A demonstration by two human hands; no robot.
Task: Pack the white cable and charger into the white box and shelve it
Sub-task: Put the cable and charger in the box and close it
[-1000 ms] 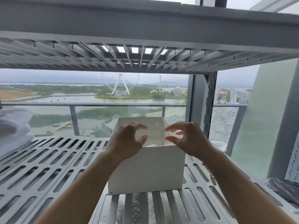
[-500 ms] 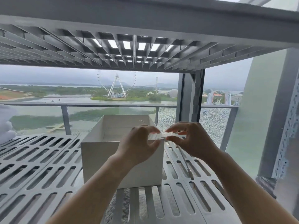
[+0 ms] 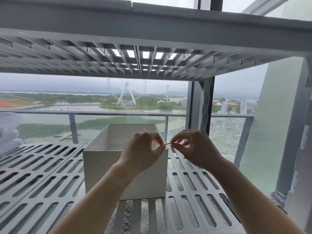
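Note:
The open white box stands on the grey slotted shelf, in the middle of the view. Above its front right corner my left hand and my right hand each pinch one end of a short stretch of thin white cable, taut between the fingertips. A further thin loop of the cable shows behind my left hand, above the box. What lies inside the box is hidden by its front wall and my hands. I cannot see the charger.
Another slotted shelf runs close overhead. A white fluffy bundle sits at the shelf's far left. A grey upright post rises behind and right of the box. Beyond are a glass railing and a window.
My hands went from hovering open over the box to pinching the cable between them. The view has shifted, so the box now sits further left under my hands.

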